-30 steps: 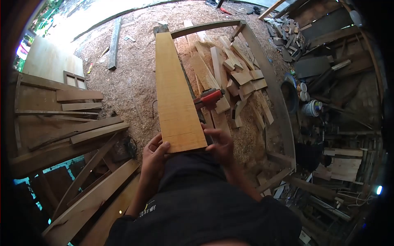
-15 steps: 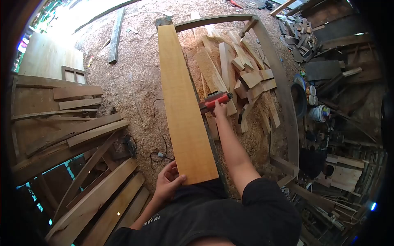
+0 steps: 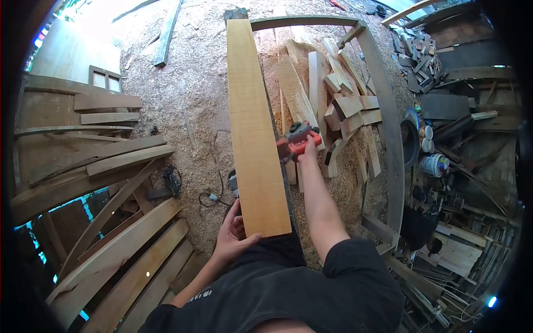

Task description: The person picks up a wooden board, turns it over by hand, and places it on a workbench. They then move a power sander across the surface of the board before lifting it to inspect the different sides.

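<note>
A long light-coloured plank (image 3: 252,122) runs away from me over a sawdust-covered floor. My left hand (image 3: 233,236) grips its near end at the left corner. My right hand (image 3: 307,154) is stretched forward and closed on the handle of a red and black power tool (image 3: 297,141), which sits against the plank's right edge about midway along.
A heap of short wood offcuts (image 3: 338,105) lies right of the plank, inside a curved wooden frame (image 3: 386,116). Stacked boards (image 3: 105,161) lie on the left. A power cord (image 3: 214,195) trails on the sawdust. Cans and a dark bucket (image 3: 411,141) stand at the right.
My right hand left the plank's near end, reached forward and took hold of the red tool, lifting it toward the plank's edge. The left hand stayed on the near end.
</note>
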The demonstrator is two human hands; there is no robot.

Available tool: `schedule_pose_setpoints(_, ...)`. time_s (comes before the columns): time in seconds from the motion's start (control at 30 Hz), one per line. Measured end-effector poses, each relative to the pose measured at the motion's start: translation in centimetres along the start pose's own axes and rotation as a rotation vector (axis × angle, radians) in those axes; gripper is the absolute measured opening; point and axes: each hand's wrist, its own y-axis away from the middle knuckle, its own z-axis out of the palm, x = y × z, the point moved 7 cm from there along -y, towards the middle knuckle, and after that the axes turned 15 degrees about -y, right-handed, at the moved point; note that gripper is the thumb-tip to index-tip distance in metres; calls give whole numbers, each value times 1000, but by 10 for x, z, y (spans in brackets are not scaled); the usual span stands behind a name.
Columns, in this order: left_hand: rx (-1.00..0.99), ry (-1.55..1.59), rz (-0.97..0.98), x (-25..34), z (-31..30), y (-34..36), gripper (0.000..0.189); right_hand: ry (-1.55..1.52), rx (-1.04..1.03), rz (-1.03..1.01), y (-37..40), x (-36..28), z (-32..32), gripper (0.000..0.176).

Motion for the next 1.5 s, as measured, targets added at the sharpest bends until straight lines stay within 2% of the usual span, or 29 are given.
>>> schedule_pose_setpoints(0.1,-61,-104,72,0,5,1,109,227,5,-111,47,-20,-20,14)
schedule_pose_setpoints(0.17,-92,-95,138,1,6,1,107,295,-32,-138,72,-22,-39,9)
schedule_pose_setpoints(0.27,-102,-24,94,0,11,0,103,341,-83,-160,123,-27,-63,10)
schedule_pose_setpoints(0.3,-92,-41,105,-9,10,-5,97,335,-115,-163,137,-31,-73,7)
schedule_pose_setpoints(0.4,-112,-64,112,-22,19,-13,94,307,-154,-169,180,-39,-107,10)
schedule_pose_setpoints(0.5,-106,-66,104,-42,28,-22,92,399,-212,-257,231,-50,-126,27)
schedule_pose_setpoints(0.6,-98,-37,120,-66,39,-36,91,310,-231,-376,249,-56,-169,29)
schedule_pose_setpoints(0.63,-98,-36,133,-73,42,-40,91,303,-221,-283,259,-55,-187,33)
schedule_pose_setpoints(0.73,-93,-49,168,-102,50,-51,90,285,-169,-278,283,-60,-234,36)
schedule_pose_setpoints(0.83,12,-94,72,-132,55,-65,89,265,-169,-289,311,-65,-274,38)
schedule_pose_setpoints(1.0,43,-124,133,-181,64,-88,89,236,-186,-265,352,-79,-314,39)
schedule_pose_setpoints(1.07,81,-139,80,-205,64,-102,91,243,-199,-268,361,-78,-324,38)
schedule_pose_setpoints(1.23,203,-236,119,-281,54,-154,95,278,-229,-253,367,-77,-348,37)
schedule_pose_setpoints(1.3,248,-272,159,-291,49,-166,96,308,-265,-239,369,-76,-355,36)
schedule_pose_setpoints(1.4,288,-237,111,-314,41,-181,91,348,-258,-228,370,-77,-365,38)
schedule_pose_setpoints(1.47,400,-454,124,-341,23,-208,91,352,-267,-220,368,-79,-370,38)
schedule_pose_setpoints(1.5,403,-448,138,-334,26,-206,91,358,-249,-219,366,-79,-375,38)
